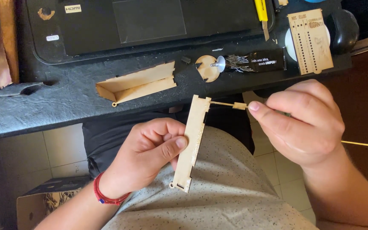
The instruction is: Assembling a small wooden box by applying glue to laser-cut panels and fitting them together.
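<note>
On black desk (64,102): laptop (150,25), glue tube (256,61); tiled floor (26,153) below.

On the desk (64,102), a folded wooden piece (136,83) lies left of the glue tube (252,62), the laptop (150,25) behind both

My head camera looks steeply down, close over my lap; my left fingers (167,147) sit mid-frame, my right fingers (273,113) beyond them, the black desk's edge (64,110) above both.
</note>
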